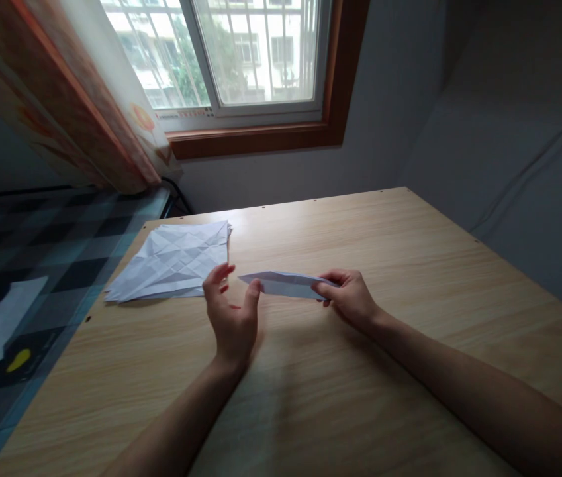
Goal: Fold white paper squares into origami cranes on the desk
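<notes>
Viewpoint: worn on the person's head, above the near edge of the wooden table [410,265].
Direction: forward and down across the table, toward the window [241,53] beyond its far edge.
Nearness: close; both forearms enter from the bottom edge, and the hands sit over the table's middle.
Coverage: most of the table, with a checked bed cover [37,252] left of it.
Distortion: probably wide-angle.

- bench [360,225]: light wood-grain laminate, smooth, matt w/ faint sheen
- folded strip [288,283]: white paper, matt, sharp creases
- sheet stack [171,262]: white paper, matt, heavily creased in grid
- curtain [87,112]: cloth, orange print, soft matt
- window frame [261,136]: brown wood, semi-gloss
- bed cover [37,258]: checked cloth, matt
</notes>
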`<state>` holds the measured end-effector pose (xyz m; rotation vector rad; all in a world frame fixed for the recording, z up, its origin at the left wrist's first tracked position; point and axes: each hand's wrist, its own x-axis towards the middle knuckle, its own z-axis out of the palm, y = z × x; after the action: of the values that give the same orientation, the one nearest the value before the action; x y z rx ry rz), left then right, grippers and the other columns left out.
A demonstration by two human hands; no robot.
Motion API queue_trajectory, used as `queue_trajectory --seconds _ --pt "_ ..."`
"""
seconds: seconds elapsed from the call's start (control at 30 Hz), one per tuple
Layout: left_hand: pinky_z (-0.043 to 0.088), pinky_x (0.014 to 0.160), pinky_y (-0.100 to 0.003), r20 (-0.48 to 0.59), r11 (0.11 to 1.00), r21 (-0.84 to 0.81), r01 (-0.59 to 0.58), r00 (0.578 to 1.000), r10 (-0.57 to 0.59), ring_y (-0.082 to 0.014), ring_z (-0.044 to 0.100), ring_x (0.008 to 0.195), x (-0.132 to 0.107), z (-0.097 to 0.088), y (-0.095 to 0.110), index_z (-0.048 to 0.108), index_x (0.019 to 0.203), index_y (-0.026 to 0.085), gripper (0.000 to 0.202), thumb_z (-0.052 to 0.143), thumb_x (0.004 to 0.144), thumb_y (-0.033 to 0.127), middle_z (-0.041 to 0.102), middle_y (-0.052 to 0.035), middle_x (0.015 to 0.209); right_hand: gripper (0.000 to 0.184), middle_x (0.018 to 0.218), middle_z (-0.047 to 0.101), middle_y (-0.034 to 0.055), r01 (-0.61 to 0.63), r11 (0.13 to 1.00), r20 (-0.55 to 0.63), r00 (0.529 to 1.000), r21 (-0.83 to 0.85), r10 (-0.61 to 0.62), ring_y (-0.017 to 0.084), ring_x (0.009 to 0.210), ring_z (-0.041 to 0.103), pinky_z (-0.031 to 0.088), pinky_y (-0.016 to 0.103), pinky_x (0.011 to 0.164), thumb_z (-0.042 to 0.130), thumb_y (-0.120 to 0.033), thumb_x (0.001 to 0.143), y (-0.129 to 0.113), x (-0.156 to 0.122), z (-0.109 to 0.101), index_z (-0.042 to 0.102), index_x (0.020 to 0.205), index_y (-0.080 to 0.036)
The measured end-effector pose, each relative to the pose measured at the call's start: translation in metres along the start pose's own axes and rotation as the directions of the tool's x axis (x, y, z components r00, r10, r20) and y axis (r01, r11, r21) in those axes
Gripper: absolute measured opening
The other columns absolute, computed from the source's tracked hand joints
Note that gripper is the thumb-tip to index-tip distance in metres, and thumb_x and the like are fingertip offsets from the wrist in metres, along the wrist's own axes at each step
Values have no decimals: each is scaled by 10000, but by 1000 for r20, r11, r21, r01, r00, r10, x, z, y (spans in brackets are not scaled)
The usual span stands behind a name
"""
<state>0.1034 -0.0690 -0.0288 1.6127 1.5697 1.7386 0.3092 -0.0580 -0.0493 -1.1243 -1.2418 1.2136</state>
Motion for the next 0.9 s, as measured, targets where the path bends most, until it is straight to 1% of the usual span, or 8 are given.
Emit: queue_trajectory --seconds 0.07,0.13,0.2,0.27,0.37,0.5,0.67,0.9 --pt "295 1082 -481 37 922 232 -310 950 310 -310 453 1268 -1 -3 5 511 1259 185 554 703 761 337 556 -135 1289 146 551 641 -3 29 996 44 999 -79 -26 109 461 540 443 225 441 705 -290 715 -2 -1 -1 745 739 -151" --pt "204 1118 -507 301 788 319 -527 845 443 -311 500 1214 -5 -4 11 585 1185 204 416 676 794 313 630 -113 1186 111 558 646 -8 86 981 120 991 -177 -65 113 479 554 440 224 460 681 -246 727 -5 -4 0 748 749 -161" --pt "271 1058 -486 555 704 320 -634 728 403 -267 608 967 -9 -4 17 664 971 207 148 603 852 267 694 -75 894 70 597 666 -3 172 946 172 977 -274 -128 127 541 586 455 236 514 681 -200 714 -7 -7 1 743 731 -173" --pt "386 892 -410 671 697 324 -639 675 307 -225 603 756 -10 -4 23 658 778 192 169 539 884 244 666 -64 707 49 648 673 -1 220 923 129 974 -316 -188 138 600 600 470 248 561 720 -211 698 -6 -7 2 729 737 -182" --pt "390 645 -302 652 835 316 -451 742 154 -186 563 629 -5 -5 30 651 700 184 245 517 889 265 655 -58 657 358 747 643 -14 163 972 -71 982 -167 -177 120 582 576 468 234 510 796 -346 667 -1 -3 1 674 969 -198" --pt "370 513 -243 528 986 95 136 833 -166 -140 545 530 1 -1 36 683 712 174 209 614 822 339 641 -7 594 585 857 623 -6 75 990 -116 991 121 -61 103 554 586 462 204 424 791 -462 670 2 -4 5 538 1134 -210" --pt "458 511 -234 582 770 -222 598 715 -387 -154 628 559 -10 11 26 633 710 147 227 772 663 321 691 -18 643 402 714 618 -15 -28 981 165 986 192 -4 110 543 594 488 213 438 789 -447 685 0 -17 20 596 916 -180" --pt "514 598 -286 665 654 -298 695 643 -380 -176 662 617 -18 16 8 615 763 135 284 789 679 344 695 -34 701 258 528 552 -53 -43 992 161 987 115 24 81 428 495 383 193 388 760 -370 732 -5 -20 22 633 810 -159"
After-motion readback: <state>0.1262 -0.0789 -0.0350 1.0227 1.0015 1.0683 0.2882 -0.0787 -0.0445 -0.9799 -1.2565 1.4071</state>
